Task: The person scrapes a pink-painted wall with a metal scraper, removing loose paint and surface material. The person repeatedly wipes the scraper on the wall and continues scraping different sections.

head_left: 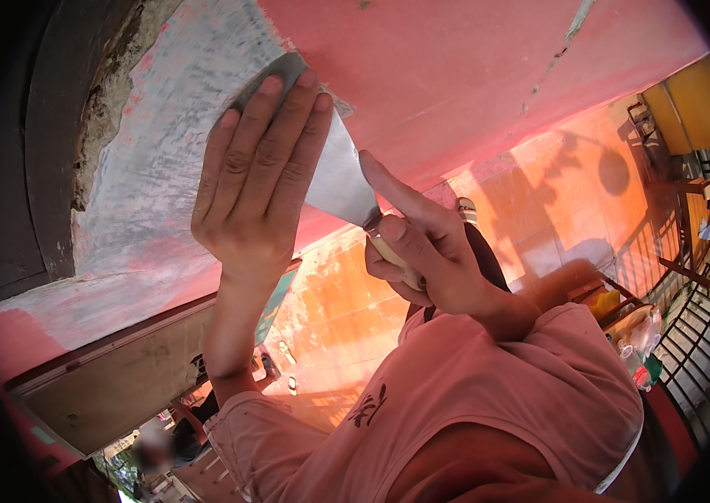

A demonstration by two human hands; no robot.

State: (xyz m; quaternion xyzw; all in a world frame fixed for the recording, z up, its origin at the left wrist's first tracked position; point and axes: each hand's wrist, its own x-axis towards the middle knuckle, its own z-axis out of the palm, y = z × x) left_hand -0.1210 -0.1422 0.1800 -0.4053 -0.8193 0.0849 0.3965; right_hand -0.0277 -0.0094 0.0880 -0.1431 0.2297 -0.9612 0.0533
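My right hand (426, 251) holds a putty knife by its pale handle (395, 258), with the index finger stretched along the edge of its wide metal blade (338, 180). My left hand (250, 176) lies with fingers straight over the upper part of the blade and a darker grey surface at its tip; whether that is all one piece I cannot tell. Both hands are at a wall surface with a pale, streaky patch (154, 142) bordered by pink paint (455, 50). A rough, broken edge (108, 101) runs beside a dark frame (36, 210) at the left.
Below lies an orange tiled floor (338, 285) with scattered sandals (288, 352). At right are a yellow panel (694, 105), wooden furniture (698, 210) and a black metal grille (698, 344). Another person (183, 436) is at the lower left, near a long board (112, 369).
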